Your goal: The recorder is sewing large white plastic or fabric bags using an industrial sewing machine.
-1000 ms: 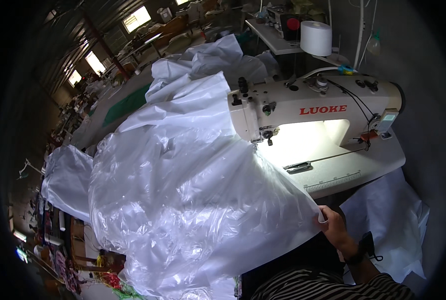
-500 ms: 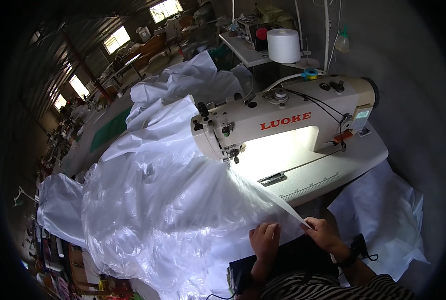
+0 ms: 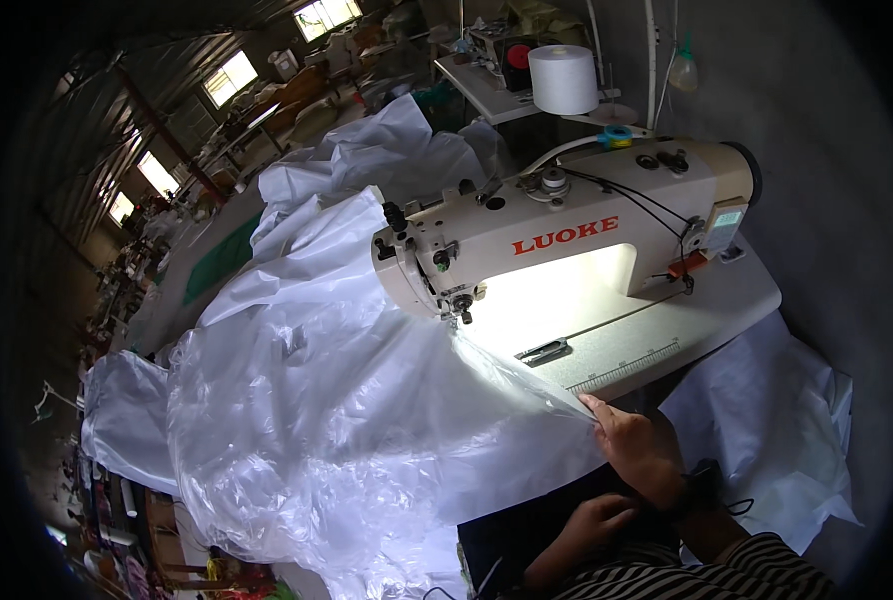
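Note:
A large, glossy white plastic sheet (image 3: 367,420) spreads left of and in front of the sewing machine (image 3: 567,230). Its edge runs under the lit presser foot and needle area (image 3: 459,310). My right hand (image 3: 635,445) pinches the sheet's edge beside the machine bed's front edge, pulling it into a taut line back to the needle. Lower down, near my lap and just left of my right wrist, my left hand (image 3: 599,520) is off the sheet, with its fingers loosely apart. Small metal thread snips (image 3: 545,351) lie on the machine bed.
A white thread cone (image 3: 565,80) stands behind the machine, near another table (image 3: 492,95). More white sheeting (image 3: 757,430) hangs at the right, by the grey wall. Bunched sheet (image 3: 377,150) lies behind the machine head. Cluttered benches line the far left.
My right hand has moved slightly up and left with the sheet's edge. My left hand has dropped from beside the sheet down and right toward my lap.

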`<state>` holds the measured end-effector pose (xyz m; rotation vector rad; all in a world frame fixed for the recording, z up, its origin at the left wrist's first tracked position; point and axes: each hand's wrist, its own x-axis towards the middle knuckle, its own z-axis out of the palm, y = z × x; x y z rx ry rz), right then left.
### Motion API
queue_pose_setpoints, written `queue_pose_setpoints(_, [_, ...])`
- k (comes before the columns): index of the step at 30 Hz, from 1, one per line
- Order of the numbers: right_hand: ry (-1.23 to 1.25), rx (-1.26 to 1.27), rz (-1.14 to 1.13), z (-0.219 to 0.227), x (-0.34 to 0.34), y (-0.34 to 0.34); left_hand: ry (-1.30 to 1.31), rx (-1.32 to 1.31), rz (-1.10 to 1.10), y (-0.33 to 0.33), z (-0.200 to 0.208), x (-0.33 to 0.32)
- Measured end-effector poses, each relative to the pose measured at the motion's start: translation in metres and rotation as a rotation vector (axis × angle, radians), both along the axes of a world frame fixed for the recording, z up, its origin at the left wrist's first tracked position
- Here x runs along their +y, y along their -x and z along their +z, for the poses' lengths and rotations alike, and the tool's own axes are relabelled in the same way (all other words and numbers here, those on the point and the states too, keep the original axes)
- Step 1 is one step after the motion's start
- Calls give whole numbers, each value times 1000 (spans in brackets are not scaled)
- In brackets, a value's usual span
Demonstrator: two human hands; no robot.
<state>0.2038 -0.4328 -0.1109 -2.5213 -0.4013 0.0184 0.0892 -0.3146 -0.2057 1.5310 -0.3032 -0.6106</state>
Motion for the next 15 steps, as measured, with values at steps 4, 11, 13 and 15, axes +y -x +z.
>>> queue_pose_setpoints(4, [-191,-38,78,-7,-12,3,852,755,467,36,-38,62])
queue_pose_setpoints(11, [-313,285,127,7,-9,8,1196,176,1190,37,-37,164])
queue_pose_setpoints(13, [-315,329,149,7,-3,13,870,57,1392,50,-15,180])
queue_pose_setpoints(15, [-325,247,139,4,6,18,703,-11,1469,61,4,186])
